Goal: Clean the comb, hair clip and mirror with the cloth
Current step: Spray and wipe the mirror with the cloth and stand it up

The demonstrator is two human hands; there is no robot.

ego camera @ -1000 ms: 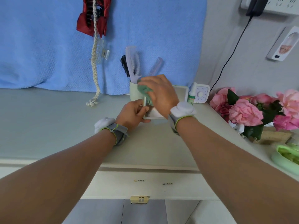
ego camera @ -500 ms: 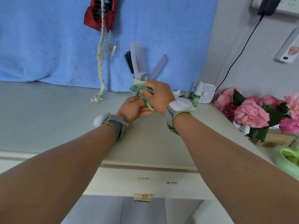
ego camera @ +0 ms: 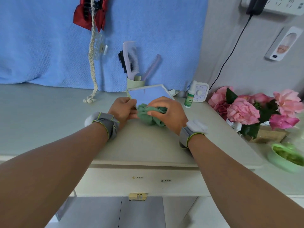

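Note:
A square mirror (ego camera: 148,94) with a pale frame lies tilted on the table, its glass reflecting blue. My left hand (ego camera: 123,109) pinches its near left edge. My right hand (ego camera: 167,112) grips a bunched green cloth (ego camera: 148,116) against the mirror's near part. Behind the mirror a pale green cup (ego camera: 134,83) holds a lilac wide-tooth comb (ego camera: 131,58), a black brush (ego camera: 122,62) and a second lilac comb (ego camera: 152,65). A clear hair clip (ego camera: 100,46) hangs on a braided cord (ego camera: 92,63) against the blue towel.
A blue towel (ego camera: 49,46) covers the wall behind the grey table (ego camera: 41,120). A small spray bottle (ego camera: 190,96) and white timer (ego camera: 200,92) stand right of the mirror. Pink flowers (ego camera: 246,109) and a green bowl (ego camera: 286,158) sit at the right. A black cable (ego camera: 230,53) runs down the wall.
The mirror has tipped back so its glass faces up and shows. My right hand with the cloth has come down from the top edge to the near part of the mirror.

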